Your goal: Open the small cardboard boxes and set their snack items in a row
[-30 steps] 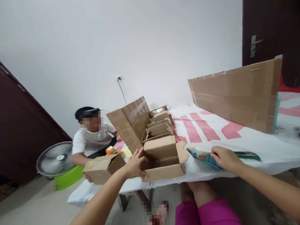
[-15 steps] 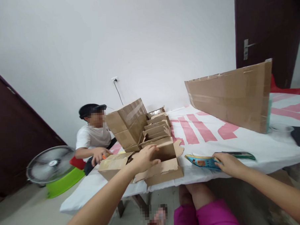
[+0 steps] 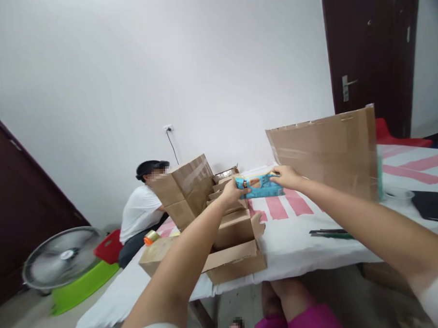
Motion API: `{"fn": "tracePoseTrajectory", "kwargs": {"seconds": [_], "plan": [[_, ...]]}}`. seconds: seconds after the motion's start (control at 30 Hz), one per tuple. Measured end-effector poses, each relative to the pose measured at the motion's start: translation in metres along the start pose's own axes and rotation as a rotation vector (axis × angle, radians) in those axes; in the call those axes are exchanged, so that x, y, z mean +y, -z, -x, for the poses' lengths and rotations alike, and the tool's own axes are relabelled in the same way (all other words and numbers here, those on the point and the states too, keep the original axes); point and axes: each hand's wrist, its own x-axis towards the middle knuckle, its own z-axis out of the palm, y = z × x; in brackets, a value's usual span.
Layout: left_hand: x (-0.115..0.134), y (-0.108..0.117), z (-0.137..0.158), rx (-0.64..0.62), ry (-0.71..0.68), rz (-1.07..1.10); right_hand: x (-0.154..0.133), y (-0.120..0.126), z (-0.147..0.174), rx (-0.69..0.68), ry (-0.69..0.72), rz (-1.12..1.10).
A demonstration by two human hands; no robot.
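Observation:
A blue snack packet (image 3: pixel 261 187) with a brown picture on its front is stretched level above the table. My left hand (image 3: pixel 234 192) pinches its left end, while my right hand (image 3: pixel 287 177) grips the upper right corner. Both hands are closed on the packet, and some fingers are hidden behind it. Below my left forearm is an open cardboard box (image 3: pixel 241 259) with its flaps up. Further open boxes (image 3: pixel 220 185) stand in a row behind it, partly covered by my left hand.
A tall carton (image 3: pixel 186 189) and a tape roll with an orange part (image 3: pixel 151 238) are at the left. A large upright cardboard sheet (image 3: pixel 323 154), a dark cutter-like tool (image 3: pixel 331 233), a clear bowl (image 3: pixel 398 195) and a black tablet-like slab (image 3: pixel 433 205) lie rightward. Another person (image 3: pixel 139 211) sits beyond the left edge.
My right hand has lifted the packet up and leftward from the table's front. My left hand has left the open box and taken the packet's other end. The other person has bent down.

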Motion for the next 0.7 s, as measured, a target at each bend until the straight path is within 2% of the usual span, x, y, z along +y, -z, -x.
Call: {"fn": "tracePoseTrajectory", "kwargs": {"seconds": [0.17,0.3,0.37,0.43,0.5,0.57,0.63,0.7], "plan": [[-0.026,0.013,0.010,0.125,0.058,-0.025,0.010,-0.031,0.002,-0.024,-0.057,-0.175],[-0.020,0.017,0.028,0.195,0.050,0.005,0.006,-0.044,0.023,-0.097,-0.022,-0.320],[-0.012,0.018,0.049,0.224,0.036,0.027,-0.001,-0.045,0.041,-0.136,0.014,-0.381],[-0.003,0.021,0.082,0.250,0.009,0.031,-0.007,-0.044,0.066,-0.143,0.022,-0.416],[0.002,0.024,0.127,0.273,-0.064,-0.020,-0.011,-0.041,0.101,-0.105,0.055,-0.415],[0.001,0.024,0.177,0.250,-0.151,-0.107,-0.010,-0.041,0.144,-0.058,0.212,-0.395],[-0.008,0.021,0.224,0.131,-0.345,-0.154,-0.004,-0.048,0.187,-0.176,0.354,-0.426],[-0.025,0.014,0.257,0.005,-0.556,-0.170,0.006,-0.064,0.221,-0.310,0.423,-0.509]]}}
